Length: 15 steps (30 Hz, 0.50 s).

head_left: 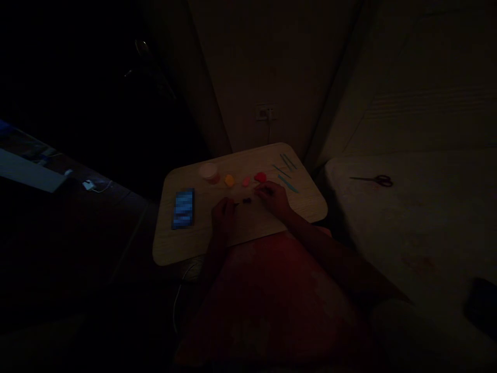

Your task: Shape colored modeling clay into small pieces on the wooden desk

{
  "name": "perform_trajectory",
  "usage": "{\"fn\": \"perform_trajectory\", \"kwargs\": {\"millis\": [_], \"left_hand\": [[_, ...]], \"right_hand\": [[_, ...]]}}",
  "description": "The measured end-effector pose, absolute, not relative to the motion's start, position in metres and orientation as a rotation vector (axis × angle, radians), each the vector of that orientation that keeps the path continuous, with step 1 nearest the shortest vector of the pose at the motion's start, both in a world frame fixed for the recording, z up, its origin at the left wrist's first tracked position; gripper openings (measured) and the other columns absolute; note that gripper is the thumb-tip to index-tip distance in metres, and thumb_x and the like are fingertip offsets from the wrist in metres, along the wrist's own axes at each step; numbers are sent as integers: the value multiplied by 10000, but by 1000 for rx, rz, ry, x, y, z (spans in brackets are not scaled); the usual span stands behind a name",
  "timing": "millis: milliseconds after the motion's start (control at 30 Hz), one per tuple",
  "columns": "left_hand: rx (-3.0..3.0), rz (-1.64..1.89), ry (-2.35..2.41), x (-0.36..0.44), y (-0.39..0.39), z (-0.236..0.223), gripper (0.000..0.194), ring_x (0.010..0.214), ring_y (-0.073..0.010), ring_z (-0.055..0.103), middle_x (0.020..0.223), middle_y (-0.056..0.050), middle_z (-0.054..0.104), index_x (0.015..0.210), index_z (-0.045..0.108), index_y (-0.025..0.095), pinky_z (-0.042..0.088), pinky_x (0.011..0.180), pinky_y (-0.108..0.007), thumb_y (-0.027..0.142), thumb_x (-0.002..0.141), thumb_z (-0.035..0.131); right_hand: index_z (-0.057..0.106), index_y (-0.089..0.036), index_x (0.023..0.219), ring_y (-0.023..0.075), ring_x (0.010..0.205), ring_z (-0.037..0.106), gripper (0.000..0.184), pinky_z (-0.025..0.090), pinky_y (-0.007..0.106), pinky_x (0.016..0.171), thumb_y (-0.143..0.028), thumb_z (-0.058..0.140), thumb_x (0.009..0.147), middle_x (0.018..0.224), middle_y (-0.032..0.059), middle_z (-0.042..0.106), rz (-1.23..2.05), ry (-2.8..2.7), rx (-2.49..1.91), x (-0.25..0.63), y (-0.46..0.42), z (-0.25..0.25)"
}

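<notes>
In dim light, my left hand [223,213] rests over the near part of a small wooden table [202,243]. Its fingers are curled together, with a thin dark bit showing at their tips. My right hand [275,198] is closed in a pinch near the table's middle; what it holds, if anything, is too dark to make out. Between the hands lies a small dark lump [247,200]. Just beyond them sit a red lump [260,177], a pink lump [246,181] and an orange-yellow lump [229,180], which look like modelling clay.
A lidded tub [209,172] stands at the back left, with a lit phone [183,208] nearer me. Several thin greenish tools, one a flat blade [288,184], lie at the right. Scissors [375,180] rest on a pale surface beyond. A wall socket [266,112] holds a plug.
</notes>
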<state>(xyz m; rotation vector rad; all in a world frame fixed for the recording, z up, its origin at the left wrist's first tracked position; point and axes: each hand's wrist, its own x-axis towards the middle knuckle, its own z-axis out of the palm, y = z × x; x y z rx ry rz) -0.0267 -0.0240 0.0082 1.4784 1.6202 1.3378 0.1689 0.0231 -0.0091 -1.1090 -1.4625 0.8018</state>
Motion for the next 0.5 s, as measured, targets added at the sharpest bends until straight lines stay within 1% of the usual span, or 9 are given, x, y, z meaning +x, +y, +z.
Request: {"fn": "perform_trajectory", "kwargs": {"millis": [67,133,200,267,333,367,433,500], "left_hand": [[1511,1335,1633,-26,-25,8,378,654,-164,482,655,-7,525,649,512,216,384,636,-293,488,911,532],[1576,1307,1677,-26,-27,8,363,651,-170,481,641,-4,519,644,490,219,383,651,-300,449,923,514],[1708,1245,1762,-27,-28,9,337,675,-186,497,647,-10,536,654,504,219,409,728,-324,413,930,508],[1855,1189,1911,-28,-30,12,305,743,-214,531,680,-27,566,680,542,219,420,889,-389,377,939,503],[1918,1175,2113,-31,-31,14,289,843,-250,559,729,-51,591,706,567,220,360,1044,-476,353,951,491],[1909,1171,2213,-32,-30,15,283,897,-267,566,764,-65,605,719,576,219,322,1090,-512,346,956,485],[1867,1135,2359,-35,-29,15,270,983,-295,570,853,-92,635,735,591,215,284,1121,-559,335,954,486],[1819,1063,2428,-37,-27,14,269,1011,-316,574,922,-117,652,735,603,208,303,1092,-579,329,945,485]], "right_hand": [[783,-208,904,223,922,704,188,524,341,846,-354,677,849,1007,83,787,808,-1471,-1069,169,24,-10],[791,-216,942,233,957,711,213,528,355,871,-356,651,866,1042,82,792,820,-1466,-1075,169,25,-11],[790,-212,933,232,927,711,226,531,352,849,-372,645,869,1009,75,794,838,-1454,-1093,169,26,-12],[785,-202,905,221,865,700,238,527,336,806,-392,646,867,946,66,789,858,-1449,-1099,168,26,-13],[777,-190,873,206,797,678,252,513,318,755,-407,648,864,873,55,773,871,-1445,-1099,167,26,-13],[773,-186,860,198,769,665,258,504,310,733,-412,647,864,843,49,762,877,-1444,-1098,167,25,-13],[767,-183,850,186,744,646,263,488,297,708,-415,644,865,816,39,745,887,-1444,-1094,167,25,-11],[760,-182,840,178,730,633,260,476,289,692,-413,642,864,799,34,733,896,-1444,-1097,166,24,-10]]}}
